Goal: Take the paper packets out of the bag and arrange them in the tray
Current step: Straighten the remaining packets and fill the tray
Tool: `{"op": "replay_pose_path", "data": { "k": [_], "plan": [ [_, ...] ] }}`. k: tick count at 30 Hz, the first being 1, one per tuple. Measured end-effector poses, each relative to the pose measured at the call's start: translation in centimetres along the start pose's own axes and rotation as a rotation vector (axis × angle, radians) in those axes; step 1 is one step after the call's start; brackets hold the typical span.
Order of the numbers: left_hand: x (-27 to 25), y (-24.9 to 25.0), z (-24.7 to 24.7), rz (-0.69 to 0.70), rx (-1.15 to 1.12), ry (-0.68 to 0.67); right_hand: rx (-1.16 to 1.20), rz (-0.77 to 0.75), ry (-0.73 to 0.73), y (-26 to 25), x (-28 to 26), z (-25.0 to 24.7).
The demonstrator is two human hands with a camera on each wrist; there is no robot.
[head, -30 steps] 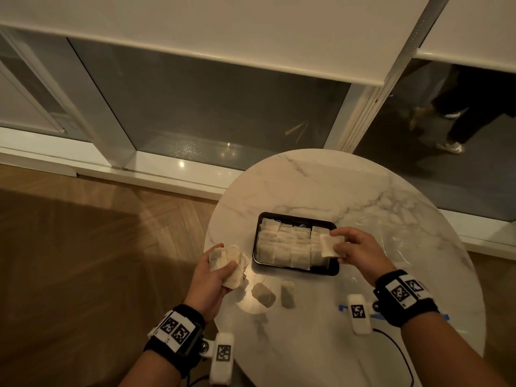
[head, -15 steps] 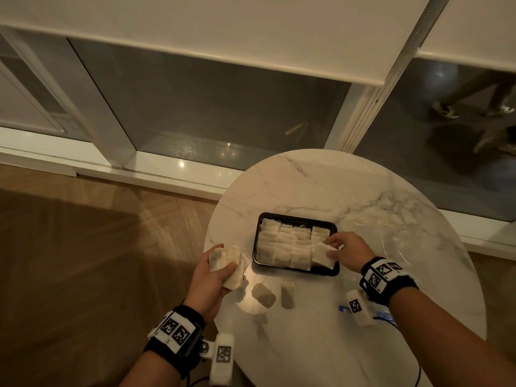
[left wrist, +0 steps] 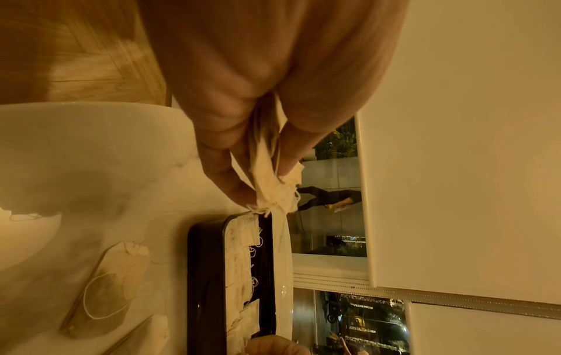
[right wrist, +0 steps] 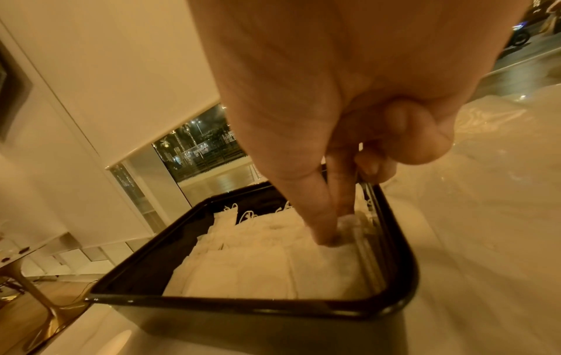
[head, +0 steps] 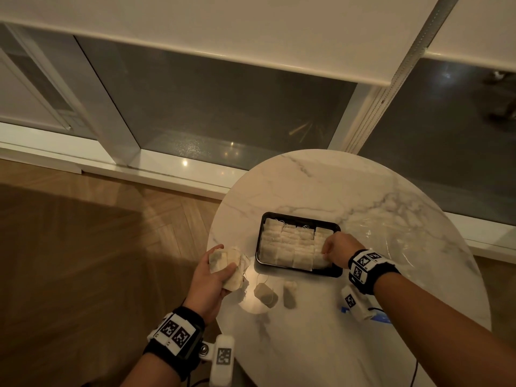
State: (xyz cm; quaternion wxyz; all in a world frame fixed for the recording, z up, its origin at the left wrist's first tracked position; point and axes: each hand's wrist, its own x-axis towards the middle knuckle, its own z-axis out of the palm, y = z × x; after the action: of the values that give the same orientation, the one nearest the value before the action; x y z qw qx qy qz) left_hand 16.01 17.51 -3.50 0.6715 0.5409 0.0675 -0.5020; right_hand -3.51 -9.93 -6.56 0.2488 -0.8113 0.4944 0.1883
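Note:
A black tray [head: 307, 219] on the round marble table holds rows of pale paper packets [head: 287, 244]. My right hand [head: 325, 251] reaches into the tray's near right corner, where thumb and forefinger pinch the top edge of a packet [right wrist: 327, 259] lying among the others inside the tray wall [right wrist: 242, 307]. My left hand [head: 223, 268] hovers at the table's left edge and grips a crumpled bundle of packets [left wrist: 267, 173]. Two loose packets [head: 265, 294] [head: 289, 293] lie on the table in front of the tray. A clear plastic bag [head: 391, 241] lies flat to the tray's right.
The marble table [head: 321, 344] drops off to a wooden floor [head: 83, 261] on the left. A window and white frame run behind it. A small blue object [head: 381, 319] lies under my right wrist.
My right hand has carried its packet from above the tray's right edge down into the near right corner. The left hand and its bundle have stayed put.

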Motion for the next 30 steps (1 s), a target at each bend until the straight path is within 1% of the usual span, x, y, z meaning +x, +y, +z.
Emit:
{"op": "replay_pose_path", "data": {
  "k": [6, 14, 21, 24, 27, 30],
  "plan": [
    [-0.5, 0.3, 0.1, 0.0, -0.019, -0.002, -0.048, 0.035, 0.007, -0.1, 0.2, 0.3],
    [-0.7, 0.3, 0.2, 0.014, 0.006, 0.008, -0.107, 0.028, 0.019, -0.3, 0.2, 0.4],
    [-0.9, 0.3, 0.2, 0.009, -0.001, -0.002, -0.085, 0.041, 0.046, -0.4, -0.2, -0.1],
    [-0.9, 0.3, 0.3, 0.006, -0.004, 0.0, -0.011, -0.009, 0.072, -1.1, -0.6, 0.1],
    [-0.8, 0.2, 0.6, 0.007, -0.002, -0.002, 0.09, -0.123, -0.008, -2.2, -1.1, 1.3],
    [-0.7, 0.2, 0.9, 0.011, 0.008, -0.014, 0.091, -0.174, -0.094, -2.7, -1.5, 2.4]
  ]
}}
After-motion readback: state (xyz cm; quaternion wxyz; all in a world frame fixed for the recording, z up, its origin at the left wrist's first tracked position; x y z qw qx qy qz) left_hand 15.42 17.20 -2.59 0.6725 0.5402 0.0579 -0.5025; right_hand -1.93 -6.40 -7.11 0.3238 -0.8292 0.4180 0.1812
